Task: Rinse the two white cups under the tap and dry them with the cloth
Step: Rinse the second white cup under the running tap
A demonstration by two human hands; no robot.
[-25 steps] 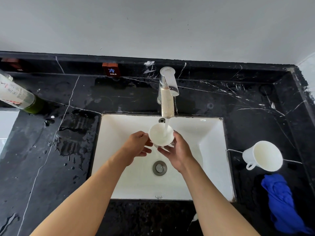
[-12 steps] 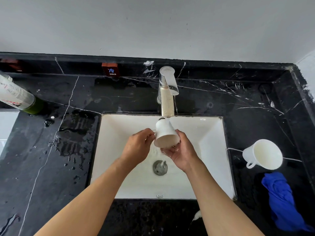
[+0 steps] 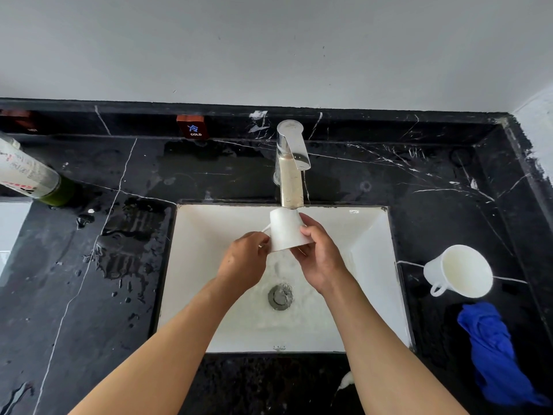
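Both hands hold one white cup (image 3: 285, 229) upside down over the white sink (image 3: 371, 244), right under the chrome tap (image 3: 291, 163). My left hand (image 3: 244, 260) grips its left side near the handle. My right hand (image 3: 318, 254) curls round its right side and rim. Water runs over the sink floor around the drain (image 3: 280, 296). The second white cup (image 3: 459, 272) lies on its side on the black counter to the right, mouth toward me. A crumpled blue cloth (image 3: 493, 351) lies just in front of it.
The black marble counter (image 3: 74, 295) left of the sink carries puddles and drops. A bottle (image 3: 27, 175) lies at the far left edge. A raised black ledge with a COLD tag (image 3: 193, 128) runs along the grey wall behind.
The cup was mouth-up under the stream a second ago; it has been turned over, and now stands fully inverted. Both hands stayed over the sink.
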